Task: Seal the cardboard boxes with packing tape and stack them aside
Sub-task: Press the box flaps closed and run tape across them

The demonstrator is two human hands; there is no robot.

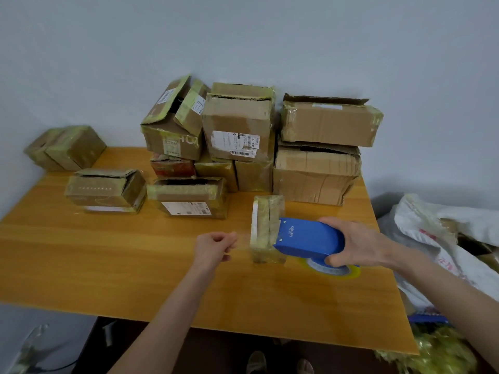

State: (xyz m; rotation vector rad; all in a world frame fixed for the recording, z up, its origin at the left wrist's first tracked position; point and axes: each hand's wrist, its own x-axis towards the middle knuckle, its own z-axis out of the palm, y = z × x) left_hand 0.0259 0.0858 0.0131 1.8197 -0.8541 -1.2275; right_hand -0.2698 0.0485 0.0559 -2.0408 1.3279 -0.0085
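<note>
Head view only. Right hand (pixel 359 244) grips the blue tape dispenser (pixel 307 238), fingers wrapped over its rear and thumb underneath. The dispenser's front edge sits against the right side of a small box (pixel 266 225). That box stands upright on the wooden table (pixel 81 252), right of centre, and is already wrapped in glossy yellowish tape. The tape roll (pixel 333 270) shows below the dispenser, just above the tabletop. Left hand (pixel 216 245) hovers just left of the small box, not touching it, fingers curled in with the thumb on the forefinger. Any clear tape pinched there is too faint to make out. At the back against the wall, a pile of boxes (pixel 237 130) is stacked two high, several with top flaps open. Right of it, two larger boxes (pixel 324 125) sit one on the other. In front of the pile there are two low boxes, one (pixel 105 190) to the left and one with a white label (pixel 189 198) nearer centre. A taped box (pixel 64 147) sits at the far left corner. A white sack (pixel 445 238) lies off the table's right edge, with a heap of crumpled tape (pixel 432 352) below it.
</note>
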